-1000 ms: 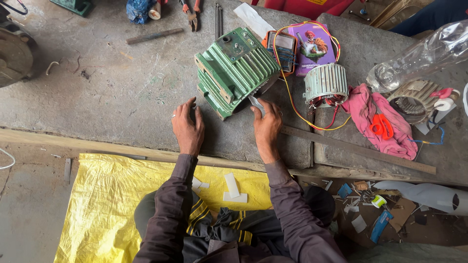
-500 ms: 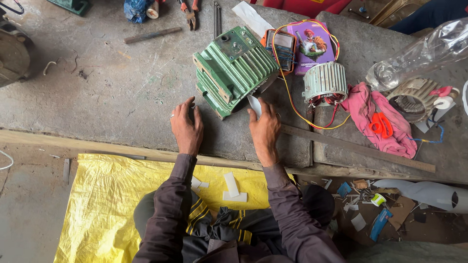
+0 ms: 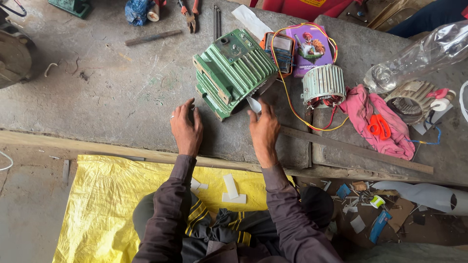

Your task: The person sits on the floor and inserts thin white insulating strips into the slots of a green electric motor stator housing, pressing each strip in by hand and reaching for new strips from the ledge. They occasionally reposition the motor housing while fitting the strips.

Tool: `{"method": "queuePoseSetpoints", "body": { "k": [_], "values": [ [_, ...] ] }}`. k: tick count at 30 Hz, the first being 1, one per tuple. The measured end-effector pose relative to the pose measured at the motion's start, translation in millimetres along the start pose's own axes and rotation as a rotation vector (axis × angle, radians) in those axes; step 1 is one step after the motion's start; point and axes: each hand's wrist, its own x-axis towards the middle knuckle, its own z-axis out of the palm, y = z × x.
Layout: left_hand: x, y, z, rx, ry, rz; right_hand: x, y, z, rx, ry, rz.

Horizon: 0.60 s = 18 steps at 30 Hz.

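The green motor housing [image 3: 234, 70] lies tilted on the grey worktop [image 3: 112, 97]. The right hand [image 3: 263, 129], just in front of the housing, has lifted a small white strip [image 3: 254, 103] a touch nearer its open end, pinched in the fingers. The left hand [image 3: 186, 129] stays flat and released beside the housing's near corner. A ribbed white core [image 3: 322, 85] sits right of the housing, so fitting looks close.

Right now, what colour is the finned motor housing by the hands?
Green, with a ribbed finned surface; the motor housing shows best in the head view.
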Motion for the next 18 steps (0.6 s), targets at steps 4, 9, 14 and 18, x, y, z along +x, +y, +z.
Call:
{"method": "queuePoseSetpoints", "body": {
  "k": [4, 9, 14, 18],
  "values": [
    [-1.1, -0.8, 0.3, 0.008, -0.014, -0.015, -3.0, 9.3, 3.5, -0.029, 0.037, -0.015],
    [-0.5, -0.6, 1.0, -0.002, 0.008, 0.0, 9.2, 7.9, 22.7, -0.004, 0.122, -0.136],
    [-0.4, -0.1, 0.9, 0.012, 0.004, -0.001, 6.0, 10.4, 11.7, 0.01, 0.013, -0.014],
    [-0.5, 0.0, 0.2, 0.011, 0.005, 0.002, -0.8, 19.3, 12.7, 0.042, 0.026, 0.011]
  ]
}}
